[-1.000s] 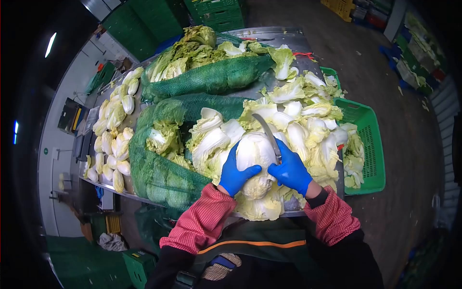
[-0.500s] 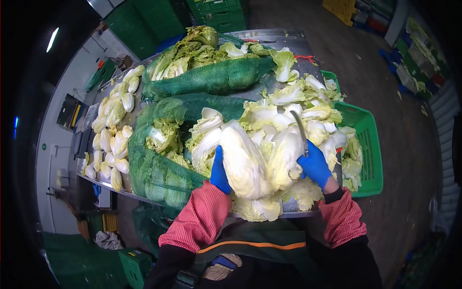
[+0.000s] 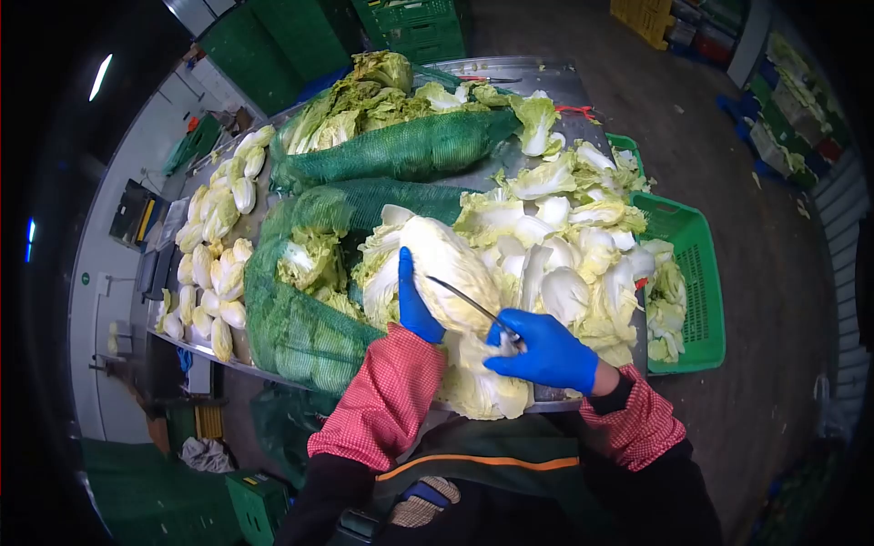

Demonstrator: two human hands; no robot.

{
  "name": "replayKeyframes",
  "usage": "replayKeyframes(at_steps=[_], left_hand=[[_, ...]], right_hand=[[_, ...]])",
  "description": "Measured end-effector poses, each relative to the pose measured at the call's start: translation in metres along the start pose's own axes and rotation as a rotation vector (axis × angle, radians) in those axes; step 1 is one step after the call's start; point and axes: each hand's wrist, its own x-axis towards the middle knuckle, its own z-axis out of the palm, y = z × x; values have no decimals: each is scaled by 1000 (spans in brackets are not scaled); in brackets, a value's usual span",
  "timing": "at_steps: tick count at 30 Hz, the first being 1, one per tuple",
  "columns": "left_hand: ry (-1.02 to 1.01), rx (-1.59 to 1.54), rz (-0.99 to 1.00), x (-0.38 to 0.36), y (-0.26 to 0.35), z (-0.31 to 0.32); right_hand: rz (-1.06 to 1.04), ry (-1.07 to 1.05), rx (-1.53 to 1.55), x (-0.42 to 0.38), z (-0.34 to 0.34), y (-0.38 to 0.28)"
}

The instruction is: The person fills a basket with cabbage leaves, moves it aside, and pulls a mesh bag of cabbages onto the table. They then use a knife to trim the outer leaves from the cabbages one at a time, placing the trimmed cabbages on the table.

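My left hand (image 3: 416,308), in a blue glove, grips a pale, trimmed Chinese cabbage (image 3: 444,264) by its left side. The head is tilted over the worktop. In my right hand (image 3: 551,353), also gloved in blue, is a knife (image 3: 462,297) with a thin curved blade. Its blade lies across the front of the cabbage, pointing up and to the left. Loose cabbage leaves (image 3: 566,293) are heaped to the right of the head and beneath it. Left of my left hand, a green net sack (image 3: 319,350) holds more cabbages.
Another net sack (image 3: 401,150) lies farther back on the metal table (image 3: 551,84). Trimmed cabbages (image 3: 218,287) are lined up at the left edge. A green crate (image 3: 710,291) with leaves in it stands against the right side. Red-handled tools (image 3: 578,111) rest at the far end.
The knife has swung from the right side to the front of the cabbage, with my right hand moving left and down. My left hand has tilted the head and raised it slightly.
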Motion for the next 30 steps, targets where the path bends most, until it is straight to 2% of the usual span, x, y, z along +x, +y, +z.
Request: replayKeyframes(at_steps=[3, 4, 5, 6, 7, 9, 10, 11, 12, 13, 16, 21, 24, 27, 30], left_hand=[[-101, -105, -29, -3, 5, -3], [-158, -90, -44, -2, 4, -6], [-219, -74, -60, -1, 2, -6], [-69, -46, -123, -6, 1, 10], [-47, 19, -76, -5, -8, 13], [3, 148, 18, -4, -25, 17], [61, 123, -146, 2, -30, -5], [-79, -125, -239, -14, -16, 43], [-47, -28, -290, -10, -11, 34], [-13, 67, -338, -8, -6, 24], [106, 398, -259, -23, -10, 14], [162, 398, -245, -31, -14, 4], [145, 394, -290, -31, -14, -4], [170, 348, -325, -37, -14, -6], [218, 217, -322, -42, -14, -5]], right_hand=[[102, 311, 472, -2, -10, 22], [116, 478, -26, 4, -22, 32], [142, 524, -134, 11, -28, 35], [33, 550, -148, 21, -26, 43], [-74, 572, -161, 31, -21, 46], [255, 278, 341, 38, -21, 20], [280, 253, 518, 43, -15, 34], [215, 296, 561, 44, -12, 46], [149, 335, 605, 44, -8, 50], [204, 337, 570, 38, -11, 50], [280, 284, 454, 29, -14, 34], [259, 167, 393, 27, -18, 39], [180, 190, 389, 27, -16, 46], [141, 229, 164, 27, -10, 43], [140, 341, 244, 29, -5, 72]])
